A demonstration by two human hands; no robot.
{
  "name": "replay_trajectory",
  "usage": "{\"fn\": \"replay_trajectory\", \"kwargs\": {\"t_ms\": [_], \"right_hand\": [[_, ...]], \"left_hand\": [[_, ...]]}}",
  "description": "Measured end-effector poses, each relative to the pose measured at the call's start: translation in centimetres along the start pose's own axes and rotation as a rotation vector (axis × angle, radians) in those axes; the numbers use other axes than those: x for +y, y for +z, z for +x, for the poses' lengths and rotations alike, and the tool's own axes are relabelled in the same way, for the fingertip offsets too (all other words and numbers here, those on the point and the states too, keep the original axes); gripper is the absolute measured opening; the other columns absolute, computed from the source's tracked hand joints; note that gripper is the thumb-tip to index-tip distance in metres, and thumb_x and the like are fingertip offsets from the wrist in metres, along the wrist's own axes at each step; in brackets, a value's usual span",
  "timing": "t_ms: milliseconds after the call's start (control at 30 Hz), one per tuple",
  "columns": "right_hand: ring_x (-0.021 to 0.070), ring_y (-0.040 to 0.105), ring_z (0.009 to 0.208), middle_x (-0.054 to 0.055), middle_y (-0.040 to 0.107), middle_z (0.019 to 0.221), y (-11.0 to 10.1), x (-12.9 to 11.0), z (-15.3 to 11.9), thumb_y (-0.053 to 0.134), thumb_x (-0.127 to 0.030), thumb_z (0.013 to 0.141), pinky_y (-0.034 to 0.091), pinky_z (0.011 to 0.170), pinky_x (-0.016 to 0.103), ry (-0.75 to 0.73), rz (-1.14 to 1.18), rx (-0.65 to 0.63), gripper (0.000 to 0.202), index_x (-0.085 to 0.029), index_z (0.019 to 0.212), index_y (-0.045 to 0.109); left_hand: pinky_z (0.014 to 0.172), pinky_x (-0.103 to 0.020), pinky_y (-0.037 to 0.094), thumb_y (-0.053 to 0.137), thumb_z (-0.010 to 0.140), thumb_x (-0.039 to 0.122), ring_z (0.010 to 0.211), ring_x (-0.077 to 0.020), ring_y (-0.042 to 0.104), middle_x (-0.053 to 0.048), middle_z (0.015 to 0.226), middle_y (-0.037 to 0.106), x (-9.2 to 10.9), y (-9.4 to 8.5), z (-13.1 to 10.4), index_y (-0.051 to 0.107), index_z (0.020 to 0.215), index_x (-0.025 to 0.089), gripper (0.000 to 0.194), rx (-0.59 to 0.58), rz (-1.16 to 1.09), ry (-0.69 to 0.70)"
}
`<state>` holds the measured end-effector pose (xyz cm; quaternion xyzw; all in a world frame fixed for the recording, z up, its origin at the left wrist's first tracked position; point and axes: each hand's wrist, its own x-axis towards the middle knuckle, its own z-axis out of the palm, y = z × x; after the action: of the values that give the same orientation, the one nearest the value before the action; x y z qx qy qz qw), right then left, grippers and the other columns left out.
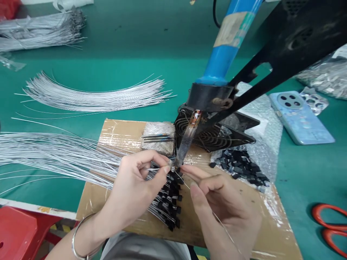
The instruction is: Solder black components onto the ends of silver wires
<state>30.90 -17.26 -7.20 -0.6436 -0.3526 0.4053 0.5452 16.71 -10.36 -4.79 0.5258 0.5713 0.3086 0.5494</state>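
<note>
My left hand [143,184] is closed in a pinch on a thin white wire, its end beside the tip of the soldering iron [187,141]. A thin strand of solder wire [223,226] runs through my right hand [222,206], between thumb and fingers, up to the same tip. The iron has a blue handle [221,61] and points downward. Whatever small part lies at the tip is hidden by my fingertips. Below my left hand, a row of black-ended wires [169,206] rests on the cardboard [230,216].
Black small pieces [241,166] lie on clear plastic to the right. A black fan [208,133] stands behind the iron, held near a black bracket [271,61]. Bundled white wires [94,97] lie at left. A blue phone [300,115] and red-handled scissors [329,220] are at right.
</note>
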Motion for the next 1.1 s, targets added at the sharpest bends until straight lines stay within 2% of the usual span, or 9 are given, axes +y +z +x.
{"fn": "replay_trajectory", "kwargs": {"t_ms": [100,267,333,533,633,800,867,1000,1100], "right_hand": [[0.0245,0.08,0.097,0.006,0.083,0.115,0.02,-0.1,-0.05,0.072,-0.028,0.095,0.062,0.073,0.031,-0.014,0.008,0.01,0.024,-0.024,0.074,0.061],[0.0232,0.08,0.092,0.005,0.083,0.117,0.13,-0.4,-0.18,0.071,-0.028,0.095,0.056,0.054,0.025,0.006,0.004,0.007,0.024,-0.024,0.074,0.061],[0.0238,0.08,0.093,0.005,0.082,0.118,0.18,-0.47,-0.24,0.071,-0.029,0.095,0.054,0.051,0.025,0.013,0.018,0.014,0.024,-0.024,0.074,0.062],[0.0303,0.076,0.115,0.007,0.082,0.116,0.16,-0.39,-0.38,0.076,-0.03,0.091,0.055,0.054,0.027,0.027,0.031,0.039,0.023,-0.025,0.073,0.063],[0.0292,0.075,0.116,0.006,0.082,0.117,0.14,-0.37,-0.38,0.075,-0.03,0.092,0.059,0.061,0.027,0.037,0.036,0.037,0.023,-0.025,0.074,0.063],[0.024,0.081,0.095,0.004,0.083,0.115,0.18,-0.38,-0.24,0.072,-0.028,0.095,0.064,0.076,0.032,-0.002,0.028,0.016,0.023,-0.025,0.074,0.062],[0.0216,0.081,0.087,0.004,0.083,0.115,0.14,-0.33,-0.2,0.072,-0.028,0.095,0.064,0.073,0.03,-0.015,0.031,0.016,0.023,-0.025,0.075,0.063],[0.0198,0.078,0.074,0.006,0.083,0.117,0.04,-0.21,-0.2,0.073,-0.032,0.094,0.057,0.056,0.028,0.006,0.025,0.003,0.025,-0.024,0.074,0.06],[0.018,0.077,0.073,0.005,0.083,0.117,0.08,-0.21,-0.21,0.074,-0.032,0.094,0.056,0.056,0.027,0.016,0.029,0.009,0.026,-0.024,0.073,0.06]], "left_hand": [[0.066,-0.028,0.049,0.069,0.085,0.017,0.084,-0.02,0.072,-0.003,0.087,0.077,0.02,-0.08,-0.1,0.072,0.077,0.018,0.009,-0.002,-0.003,0.001],[0.066,-0.028,0.049,0.07,0.086,0.017,0.085,-0.0209,0.073,-0.004,0.086,0.077,0.01,-0.14,-0.26,0.073,0.077,0.019,0.009,0.002,-0.004,0.012],[0.065,-0.028,0.049,0.07,0.086,0.017,0.085,-0.0206,0.072,-0.004,0.086,0.077,-0.01,-0.16,-0.3,0.073,0.077,0.019,0.009,0.006,0.002,0.016],[0.064,-0.028,0.048,0.069,0.086,0.018,0.084,-0.0203,0.072,-0.003,0.085,0.076,0.1,-0.13,-0.18,0.074,0.078,0.018,0.009,0.004,0.005,0.017],[0.066,-0.028,0.048,0.069,0.086,0.018,0.085,-0.0206,0.072,-0.004,0.085,0.076,0.17,-0.09,-0.14,0.074,0.078,0.018,0.009,0.003,0.005,0.014],[0.066,-0.028,0.048,0.069,0.086,0.018,0.085,-0.0206,0.072,-0.004,0.086,0.077,0.08,-0.09,-0.22,0.073,0.078,0.018,0.009,0.004,0.007,0.019],[0.066,-0.028,0.048,0.069,0.086,0.018,0.085,-0.0207,0.072,-0.004,0.086,0.077,0.02,-0.1,-0.26,0.074,0.078,0.018,0.009,0.011,0.011,0.023],[0.066,-0.028,0.049,0.069,0.085,0.018,0.085,-0.0209,0.073,-0.004,0.084,0.076,-0.02,-0.08,-0.26,0.073,0.078,0.018,0.009,0.01,0.006,0.023],[0.065,-0.028,0.048,0.068,0.085,0.018,0.084,-0.0206,0.073,-0.004,0.084,0.076,0.01,-0.03,-0.23,0.074,0.077,0.017,0.009,0.011,0.003,0.02]]}}
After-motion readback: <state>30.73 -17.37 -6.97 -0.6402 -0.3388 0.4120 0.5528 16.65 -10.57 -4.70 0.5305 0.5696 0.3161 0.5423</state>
